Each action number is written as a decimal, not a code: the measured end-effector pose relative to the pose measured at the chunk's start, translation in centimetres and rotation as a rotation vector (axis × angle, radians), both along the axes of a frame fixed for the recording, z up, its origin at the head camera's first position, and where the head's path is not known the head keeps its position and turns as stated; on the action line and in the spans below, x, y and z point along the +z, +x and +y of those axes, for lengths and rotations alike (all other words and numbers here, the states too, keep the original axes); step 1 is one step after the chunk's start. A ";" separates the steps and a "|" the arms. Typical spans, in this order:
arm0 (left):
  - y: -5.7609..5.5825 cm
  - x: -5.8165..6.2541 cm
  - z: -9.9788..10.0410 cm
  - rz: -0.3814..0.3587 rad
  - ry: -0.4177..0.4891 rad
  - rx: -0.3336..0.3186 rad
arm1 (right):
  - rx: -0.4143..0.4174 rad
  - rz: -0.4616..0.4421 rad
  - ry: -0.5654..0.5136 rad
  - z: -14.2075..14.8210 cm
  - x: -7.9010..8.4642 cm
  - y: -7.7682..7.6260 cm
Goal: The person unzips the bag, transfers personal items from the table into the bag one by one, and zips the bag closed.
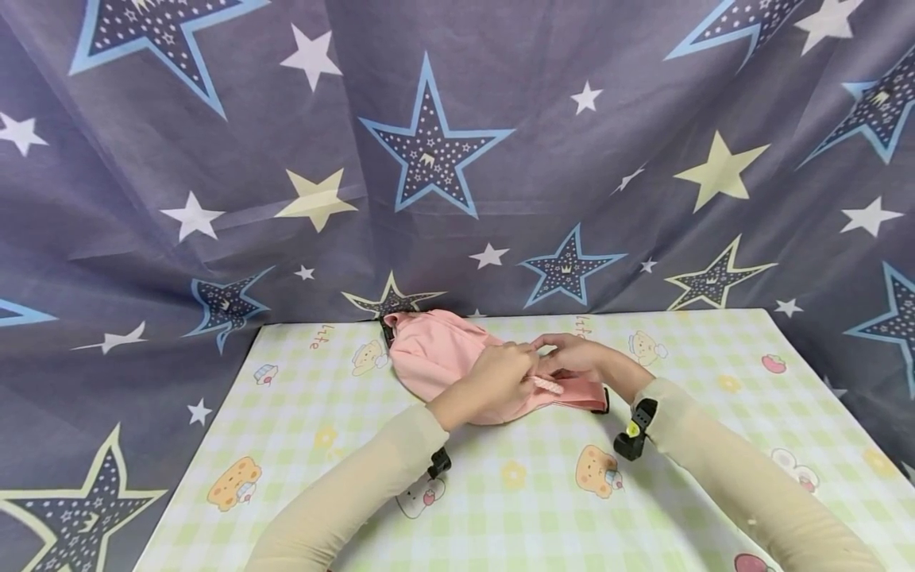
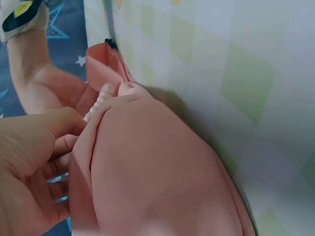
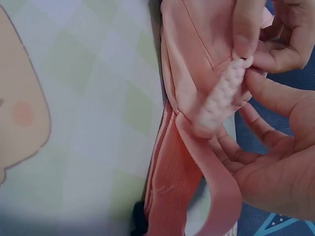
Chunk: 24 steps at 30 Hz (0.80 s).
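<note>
A pink fabric waist bag [image 1: 436, 349] lies near the table's back edge, its strap [image 3: 170, 206] folded at the right end. From its top edge hangs a pale braided zipper pull [image 3: 221, 98]. My left hand [image 1: 503, 373] pinches the upper end of that pull, thumb and forefinger together at the bag's edge; in the left wrist view the left hand [image 2: 29, 167] is beside the pink fabric. My right hand [image 1: 572, 357] holds the bag's edge close by, its thumb near the top of the pull and its other fingers partly hidden behind the fabric.
Black buckle pieces [image 1: 601, 401] show at the strap end and at the bag's far left. The table wears a green-and-white checked cloth [image 1: 300, 429] with cartoon prints. Behind it hangs a dark curtain [image 1: 250, 159] patterned with stars.
</note>
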<state>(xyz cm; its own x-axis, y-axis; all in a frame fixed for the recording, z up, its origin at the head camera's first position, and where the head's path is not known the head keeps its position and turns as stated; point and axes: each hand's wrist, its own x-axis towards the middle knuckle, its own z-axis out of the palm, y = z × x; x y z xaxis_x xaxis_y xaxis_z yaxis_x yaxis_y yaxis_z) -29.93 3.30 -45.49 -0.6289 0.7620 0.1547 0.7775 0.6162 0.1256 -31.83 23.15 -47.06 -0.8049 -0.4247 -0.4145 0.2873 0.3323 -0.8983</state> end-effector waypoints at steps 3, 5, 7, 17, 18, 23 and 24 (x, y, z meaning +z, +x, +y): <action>-0.5 0.1 -0.5 -0.118 0.093 0.003 | 0.007 0.011 -0.005 0.1 -0.1 0.0; -1.0 0.2 -0.9 -0.218 0.165 0.025 | 0.002 0.016 0.001 0.1 -0.1 0.1; -1.5 0.4 -1.2 -0.320 0.239 0.048 | -0.003 0.025 0.010 0.0 0.0 0.1; -2.5 0.7 -1.9 -0.525 0.390 -0.007 | -0.035 0.018 0.031 0.0 -0.1 0.0; -2.5 0.8 -1.9 -0.523 0.384 -0.018 | -0.035 0.016 0.032 0.0 -0.2 0.0; -2.2 1.3 -2.0 -0.507 0.349 -0.030 | -0.042 0.006 0.038 -0.1 -0.1 0.1; -2.2 1.4 -2.0 -0.513 0.347 -0.023 | -0.048 0.004 0.037 -0.1 -0.1 0.1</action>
<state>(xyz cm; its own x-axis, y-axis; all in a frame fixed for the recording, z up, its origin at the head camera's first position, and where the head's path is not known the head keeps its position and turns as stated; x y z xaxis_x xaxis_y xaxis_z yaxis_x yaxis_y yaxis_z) -32.13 1.32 -44.13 -0.6728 0.7357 0.0782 0.5776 0.4562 0.6769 -31.77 23.03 -47.14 -0.8255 -0.3698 -0.4265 0.3006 0.3515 -0.8866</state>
